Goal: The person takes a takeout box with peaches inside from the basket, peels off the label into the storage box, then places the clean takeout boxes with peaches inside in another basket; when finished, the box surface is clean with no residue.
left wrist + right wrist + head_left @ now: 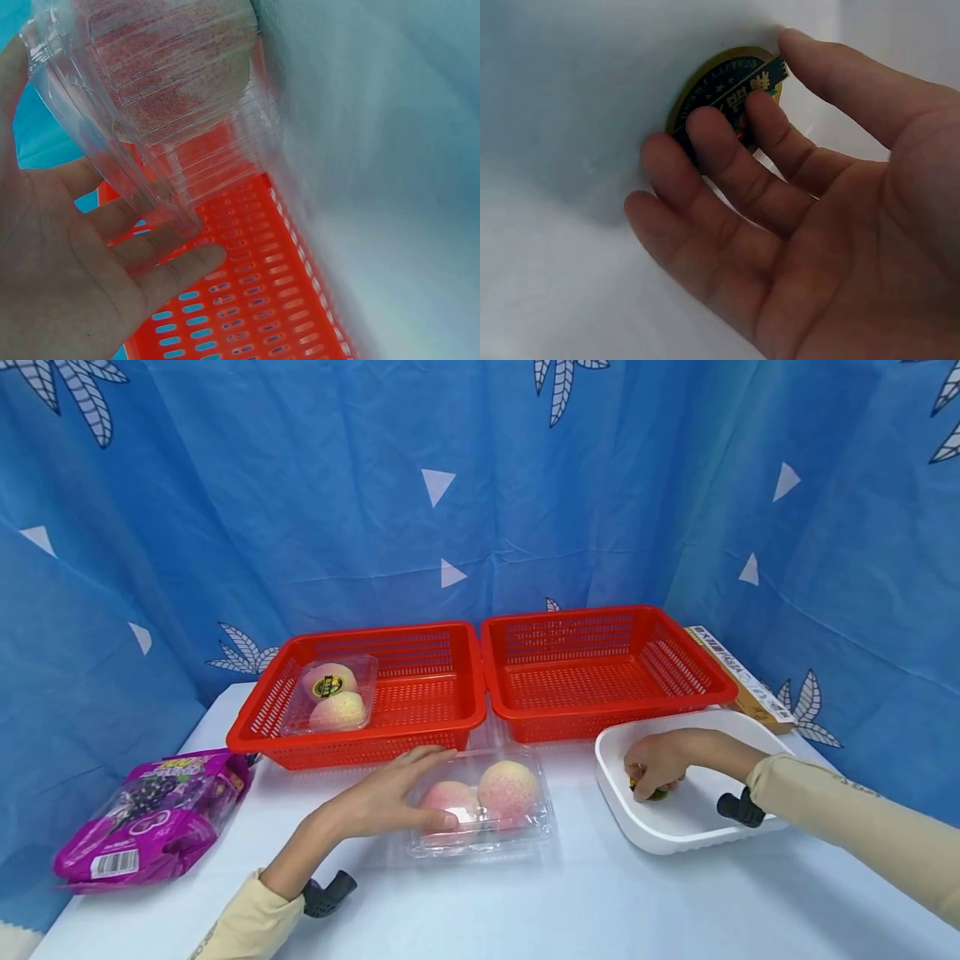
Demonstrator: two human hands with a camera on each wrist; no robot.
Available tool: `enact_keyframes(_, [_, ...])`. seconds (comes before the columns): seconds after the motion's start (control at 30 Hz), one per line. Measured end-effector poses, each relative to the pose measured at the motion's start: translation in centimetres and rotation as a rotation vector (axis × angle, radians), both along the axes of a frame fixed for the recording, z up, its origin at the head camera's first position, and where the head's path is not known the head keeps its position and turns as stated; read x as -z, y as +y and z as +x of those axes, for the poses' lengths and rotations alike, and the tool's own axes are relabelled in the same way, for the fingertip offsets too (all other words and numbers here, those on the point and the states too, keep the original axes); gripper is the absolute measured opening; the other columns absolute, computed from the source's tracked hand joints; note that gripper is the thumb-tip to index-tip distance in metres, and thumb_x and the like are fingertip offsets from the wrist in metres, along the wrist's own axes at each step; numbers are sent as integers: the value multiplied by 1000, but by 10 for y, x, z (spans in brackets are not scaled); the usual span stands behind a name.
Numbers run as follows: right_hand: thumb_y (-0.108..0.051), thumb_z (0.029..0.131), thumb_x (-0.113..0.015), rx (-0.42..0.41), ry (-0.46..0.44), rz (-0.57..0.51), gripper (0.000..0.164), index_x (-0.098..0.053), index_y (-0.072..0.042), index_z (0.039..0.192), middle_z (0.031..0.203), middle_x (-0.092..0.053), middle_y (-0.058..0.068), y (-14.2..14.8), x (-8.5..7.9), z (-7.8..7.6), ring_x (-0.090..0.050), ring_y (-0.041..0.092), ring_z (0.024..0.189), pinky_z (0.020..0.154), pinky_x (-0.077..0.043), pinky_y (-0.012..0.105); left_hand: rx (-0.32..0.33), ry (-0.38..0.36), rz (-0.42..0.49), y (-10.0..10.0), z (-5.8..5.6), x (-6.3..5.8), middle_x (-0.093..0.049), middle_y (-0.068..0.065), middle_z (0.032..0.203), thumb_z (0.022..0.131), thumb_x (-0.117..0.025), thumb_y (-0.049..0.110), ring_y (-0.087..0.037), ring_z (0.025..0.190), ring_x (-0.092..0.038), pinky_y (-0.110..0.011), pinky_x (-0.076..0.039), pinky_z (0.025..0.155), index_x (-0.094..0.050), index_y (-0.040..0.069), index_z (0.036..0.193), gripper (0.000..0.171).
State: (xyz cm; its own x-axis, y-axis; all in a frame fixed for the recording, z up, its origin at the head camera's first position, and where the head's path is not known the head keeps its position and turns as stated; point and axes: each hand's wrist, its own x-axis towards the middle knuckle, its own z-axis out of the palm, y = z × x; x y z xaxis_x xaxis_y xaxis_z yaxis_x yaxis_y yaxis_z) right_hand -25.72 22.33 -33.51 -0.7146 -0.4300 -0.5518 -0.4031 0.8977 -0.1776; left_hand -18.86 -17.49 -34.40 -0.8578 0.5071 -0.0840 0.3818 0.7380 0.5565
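Observation:
A clear plastic box of two peaches (507, 789) stands on the table in front of my left hand (382, 797). That hand rests at the box's left end, thumb over the near peach and fingers at the back corner, lightly bent and spread in the left wrist view. Inside a white tub (705, 827), my right hand (660, 764) pinches a round green-and-gold label (724, 79) between thumb and fingertips. The fingers cover part of the label.
A red basket (420, 697) at back left holds another peach box (330, 693) bearing a similar label. Beside it is a second red basket (566, 685). A purple grape bag (161, 810) lies at left; a pasta box (750, 685) stands behind the tub.

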Motion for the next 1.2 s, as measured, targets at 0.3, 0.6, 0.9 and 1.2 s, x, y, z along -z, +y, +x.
enact_keyframes(0.3, [-36,85,-70,-62,26,-178,30,-60,-21,109,99,-56,-4,-7,-18,5,-51,15,93,74,-51,30,-1,3,-8,0,-1,-1,-35,6,149,71,-70,66,-23,136,-34,-59,-37,103,-36,33,147,90])
enact_keyframes(0.6, [-25,89,-67,-132,245,-409,28,-63,-17,115,104,-64,-1,-41,-52,20,-58,14,92,73,-54,26,2,12,-11,0,-2,-2,-35,7,148,72,-70,67,-22,135,-36,-58,-37,103,-36,35,147,89])
enact_keyframes(0.9, [-27,97,-54,-273,198,-441,46,-50,-7,138,135,-55,8,-101,-34,17,-50,27,126,102,-44,44,46,41,20,-2,-2,2,-35,1,150,74,-70,63,-27,136,-37,-59,-35,104,-37,31,147,86])
enact_keyframes(1.2, [-30,98,-50,-256,66,-516,50,-48,-1,138,125,-59,10,-127,-7,2,-55,24,113,96,-47,40,69,-8,59,-3,-4,2,-30,0,154,74,-73,58,-27,137,-35,-62,-34,104,-36,32,148,86])
